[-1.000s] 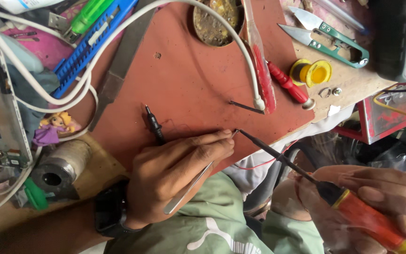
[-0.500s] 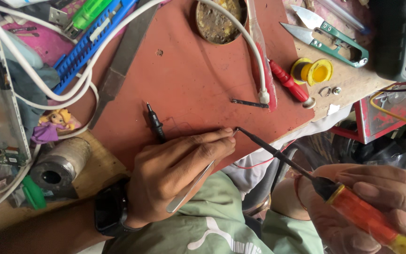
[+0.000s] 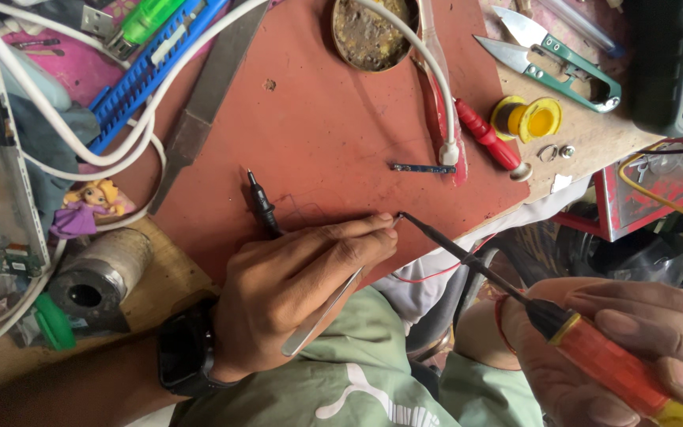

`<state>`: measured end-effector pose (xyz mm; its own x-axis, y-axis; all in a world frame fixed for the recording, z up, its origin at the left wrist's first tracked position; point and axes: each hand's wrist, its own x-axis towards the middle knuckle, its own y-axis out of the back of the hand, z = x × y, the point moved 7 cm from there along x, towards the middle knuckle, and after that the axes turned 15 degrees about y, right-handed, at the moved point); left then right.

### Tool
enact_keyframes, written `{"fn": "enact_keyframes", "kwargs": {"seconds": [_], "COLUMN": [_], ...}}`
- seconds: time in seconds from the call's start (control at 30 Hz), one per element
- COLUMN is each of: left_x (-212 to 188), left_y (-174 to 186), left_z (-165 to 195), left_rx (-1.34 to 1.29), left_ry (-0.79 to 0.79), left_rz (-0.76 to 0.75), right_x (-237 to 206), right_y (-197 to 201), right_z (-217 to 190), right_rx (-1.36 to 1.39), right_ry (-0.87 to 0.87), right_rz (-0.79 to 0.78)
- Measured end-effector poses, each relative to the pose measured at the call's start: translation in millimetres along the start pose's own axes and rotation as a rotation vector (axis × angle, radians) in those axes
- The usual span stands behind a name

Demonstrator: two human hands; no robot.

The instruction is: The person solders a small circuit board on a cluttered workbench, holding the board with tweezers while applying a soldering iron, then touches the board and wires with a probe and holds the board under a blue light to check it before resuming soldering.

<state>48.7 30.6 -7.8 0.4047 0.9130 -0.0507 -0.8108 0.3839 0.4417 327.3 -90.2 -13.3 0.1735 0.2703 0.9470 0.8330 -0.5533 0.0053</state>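
The left hand (image 3: 294, 292) is pinching thin metal tweezers (image 3: 322, 316), fingers closed tight around them. The tweezer tips are sitting at the near edge of the red mat (image 3: 318, 119) on the bench (image 3: 586, 142). Whatever tiny thing the tips are holding is too small to make out. The right hand (image 3: 634, 348) is gripping a soldering iron (image 3: 515, 296) by its orange handle, and part of that hand is cut off at the picture's edge. The iron's dark tip is almost touching the tweezer tips. A black probe (image 3: 262, 205) is poking out from under the left hand, its lower part hidden. A small dark strip (image 3: 423, 168) is lying on the mat, next to a white cable (image 3: 428, 71).
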Motion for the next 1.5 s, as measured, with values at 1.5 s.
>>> {"fn": "enact_keyframes", "kwargs": {"seconds": [1.5], "left_x": [-1], "left_y": [-1], "left_z": [-2], "left_rx": [-0.024], "left_ry": [-0.004], "left_rz": [0.022], "right_x": [15], "right_y": [-11], "right_z": [-4], "right_rx": [-0.112], "right_ry": [0.009], "right_rz": [-0.159]}}
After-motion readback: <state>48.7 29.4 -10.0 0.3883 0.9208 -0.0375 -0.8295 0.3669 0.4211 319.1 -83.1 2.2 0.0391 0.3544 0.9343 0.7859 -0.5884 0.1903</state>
